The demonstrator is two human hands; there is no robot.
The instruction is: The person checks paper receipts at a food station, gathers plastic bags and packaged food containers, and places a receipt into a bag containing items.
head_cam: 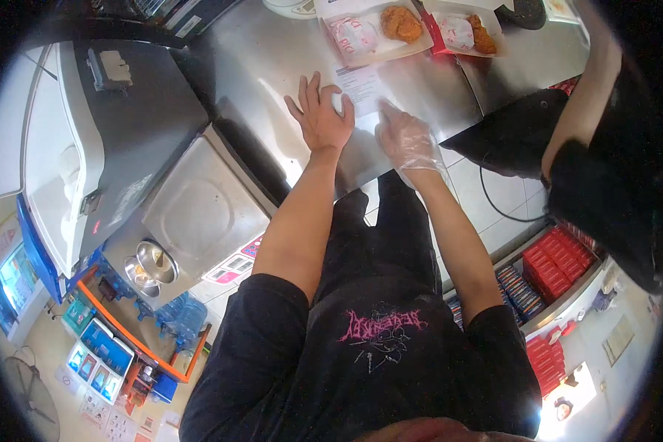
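Note:
My bare left hand [326,113] is over the steel table [254,61], fingers spread and thumb bent inward, beside a printed paper slip [360,88]. My right hand [410,138] wears a clear plastic glove. Its fingers are partly curled near the slip's right edge; whether they hold anything is hidden. Beyond the slip lies an open paper food box [337,55] with a fried chicken piece [401,24] and a printed paper-wrapped bundle [355,36]. To its right, a second open box [439,45] holds another chicken piece [480,36] and a wrapped bundle [456,32].
Another person's arm [585,88] reaches in from the right. A white scale [292,6] sits at the table's far edge. To my left are a weighing scale's metal platform [196,193] and steel bowls [157,261]. Red boxes [555,259] are stacked at lower right.

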